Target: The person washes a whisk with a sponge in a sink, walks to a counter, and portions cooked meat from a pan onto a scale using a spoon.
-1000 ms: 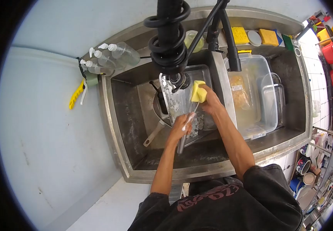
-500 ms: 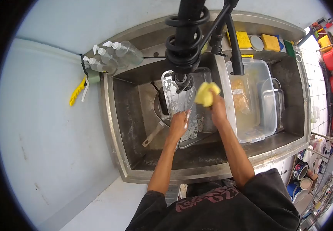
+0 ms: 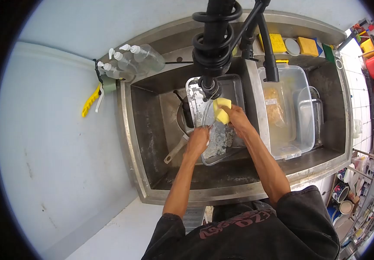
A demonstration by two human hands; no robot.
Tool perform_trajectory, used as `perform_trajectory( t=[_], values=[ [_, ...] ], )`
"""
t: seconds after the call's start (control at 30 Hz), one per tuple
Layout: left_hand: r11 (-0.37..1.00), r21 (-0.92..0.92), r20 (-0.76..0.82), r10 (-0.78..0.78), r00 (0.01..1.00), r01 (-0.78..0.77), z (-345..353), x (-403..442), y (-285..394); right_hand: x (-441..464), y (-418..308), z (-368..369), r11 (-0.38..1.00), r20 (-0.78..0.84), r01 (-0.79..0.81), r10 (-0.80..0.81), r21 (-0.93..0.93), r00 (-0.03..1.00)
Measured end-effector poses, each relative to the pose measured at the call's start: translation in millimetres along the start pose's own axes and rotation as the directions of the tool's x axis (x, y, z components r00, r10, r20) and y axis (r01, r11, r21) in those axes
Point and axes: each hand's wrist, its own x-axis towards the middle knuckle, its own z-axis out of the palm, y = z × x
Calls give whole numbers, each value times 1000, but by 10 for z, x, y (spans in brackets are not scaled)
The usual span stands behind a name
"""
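Note:
Over the left basin of the steel sink, my left hand point(image 3: 199, 139) is closed round the handle of a thin metal utensil point(image 3: 211, 125), whose far end is hard to make out. My right hand point(image 3: 237, 118) grips a folded yellow sponge point(image 3: 222, 110) against the utensil, just above the left hand. Beneath both hands lies a metal tray point(image 3: 218, 145) with whitish residue and suds on it. To its left rests a pan with a pale handle point(image 3: 176, 149), partly hidden by the tray.
A black spring faucet point(image 3: 213, 47) hangs over the tray. Clear plastic tubs point(image 3: 304, 125) with a bag in them fill the right basin. Pump bottles point(image 3: 148, 57) stand at the back left, beside a yellow-handled sprayer point(image 3: 91, 100). Yellow sponges point(image 3: 278, 43) lie on the back ledge.
The sponge moved away from the utensil to the right, then came back onto it. My left hand has stayed closed on the handle. The view has shifted slightly.

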Motion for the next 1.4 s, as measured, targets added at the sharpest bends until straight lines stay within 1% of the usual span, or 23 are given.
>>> perform_trajectory(
  t=[0.03,0.07,0.1,0.17,0.2,0.3,0.33,0.43,0.53,0.63,0.73,0.83,0.93,1.03,1.07,1.13,1.2,1.23,1.27,1.3,1.4],
  values=[
    [996,-5,-28,88,996,-88,44,33,-44,-13,60,4,1000,15,17,-17,10,1000],
    [984,-10,-54,175,983,-176,102,78,-95,-61,178,76,995,23,64,-65,72,998],
    [965,-15,-79,260,962,-261,150,94,-117,-106,240,134,995,28,78,-80,66,996],
    [972,36,-34,235,971,-234,226,145,-150,-88,290,154,992,49,119,-120,38,992],
    [973,72,-5,220,976,-219,213,144,-182,29,364,147,993,20,100,-102,57,995],
    [991,-126,-123,26,992,-41,40,181,137,55,-63,99,993,-21,-2,4,115,1000],
    [992,-121,-119,17,993,-31,15,210,142,166,-50,38,976,30,-20,14,218,999],
    [987,-158,-136,15,991,-37,-114,231,212,273,-43,-7,916,94,-83,50,393,994],
    [996,-85,-75,-35,997,28,-154,133,333,363,-42,-78,870,179,-133,52,474,982],
    [998,-52,-84,-22,996,18,-137,160,316,368,-66,-73,830,159,-147,71,538,985],
    [1000,-14,-70,-3,998,2,-114,189,222,197,-219,-34,804,176,-186,102,565,979],
    [998,5,-67,-63,996,64,-102,148,276,125,-253,-56,784,162,-190,115,591,980],
    [999,30,-56,-35,998,37,-95,136,331,303,-215,-186,825,151,-171,105,539,983],
    [998,-7,-20,-69,997,69,-100,148,343,365,-157,-196,828,156,-135,58,544,986],
    [999,9,-31,-49,998,49,-83,144,325,373,-136,-181,757,160,-183,104,628,982],
    [999,45,-56,-5,998,8,-38,150,258,315,-94,-167,701,218,-234,115,673,969],
    [1000,20,-58,-2,998,3,-4,154,214,317,-37,-172,656,241,-260,122,709,963],
    [1000,3,-48,2,999,-1,5,153,220,278,-50,-127,651,216,-241,120,719,969],
    [1000,-8,-40,25,999,-25,-10,186,220,235,-61,-73,670,172,-220,138,709,975],
    [1000,-7,-46,15,999,-15,-2,206,213,196,-68,-12,689,130,-202,155,696,979],
    [1000,-11,-65,-8,998,7,53,233,129,155,2,95,792,-12,-130,171,597,985]
  ],
)
